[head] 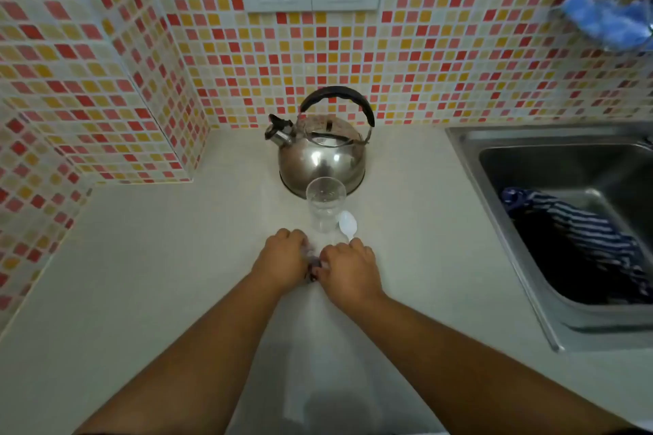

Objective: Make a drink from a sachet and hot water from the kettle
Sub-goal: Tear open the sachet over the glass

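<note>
Cream counter, mosaic-tiled wall; both hands' grip pinching sachet together.

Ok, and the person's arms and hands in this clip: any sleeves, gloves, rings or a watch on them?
None that show. The left hand and right hand are bare, with no gloves, and no rings or watch visible. Both forearms are uncovered from the wrists down to the bottom edge of the picture, so no sleeve shows. The fingertips are partly hidden where the hands meet.

Steel kettle upright behind clear glass.
</note>
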